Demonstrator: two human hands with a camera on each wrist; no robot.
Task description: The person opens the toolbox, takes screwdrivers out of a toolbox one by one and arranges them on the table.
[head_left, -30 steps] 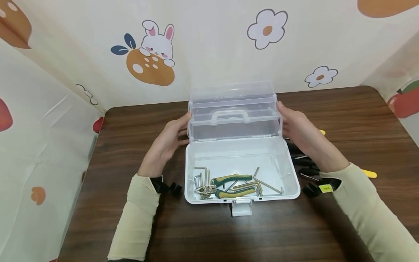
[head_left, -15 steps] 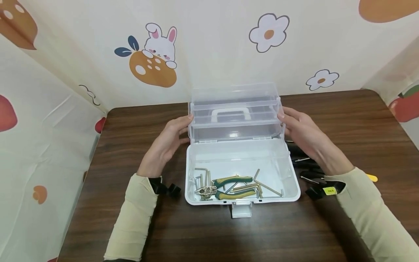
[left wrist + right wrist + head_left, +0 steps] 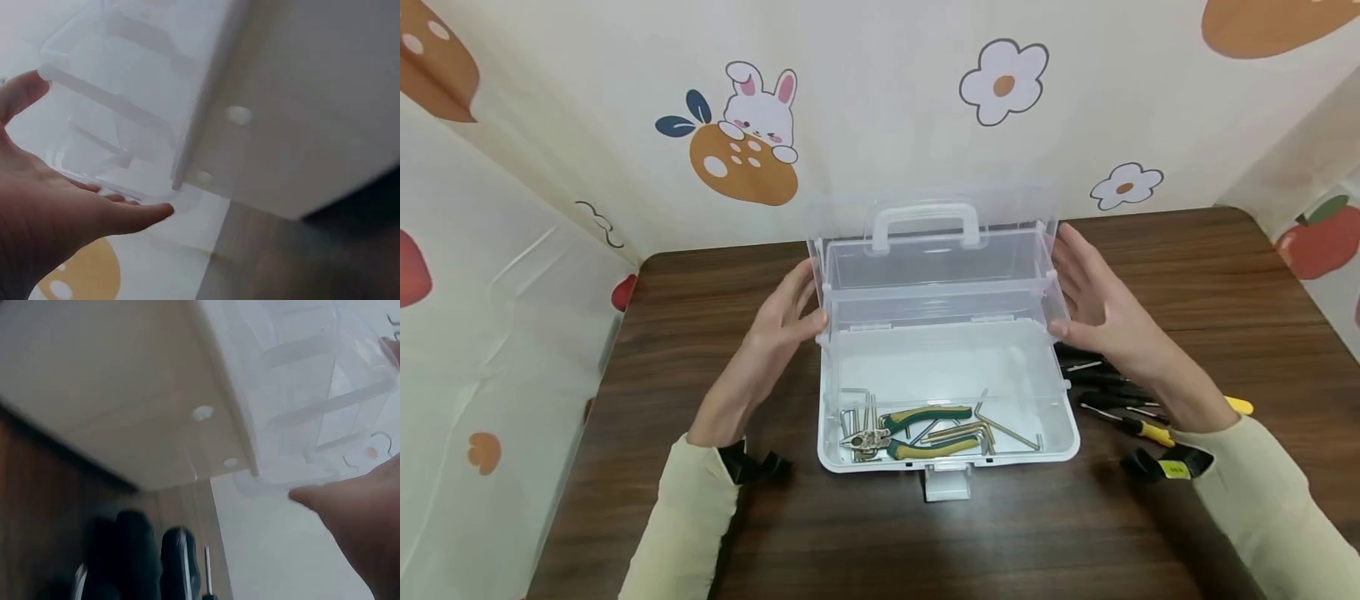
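Observation:
A white toolbox (image 3: 951,354) stands raised open on the table, its clear lid (image 3: 1022,208) and clear stacked trays (image 3: 936,258) upright at the back. My left hand (image 3: 760,350) holds the lid and trays at their left side, fingers behind and thumb in front. On the right side my right hand (image 3: 1108,321) grips them likewise. The left wrist view shows the left hand's fingers (image 3: 134,217) along the clear plastic edge. Inside the box lie green-and-yellow pliers (image 3: 867,440) and several hex keys (image 3: 1009,431). A white handle (image 3: 927,217) tops the lid.
Several black-handled screwdrivers (image 3: 1097,379) and a yellow-and-black one (image 3: 1150,431) lie right of the box, partly under my right forearm. The front latch (image 3: 947,483) hangs down. A patterned cloth wall (image 3: 887,100) rises right behind the dark wooden table (image 3: 880,550).
The lid has swung up and forward over the trays, its handle now higher. My hands have shifted grip, thumbs lower and fingers behind the lid. The pliers and hex keys keep their places.

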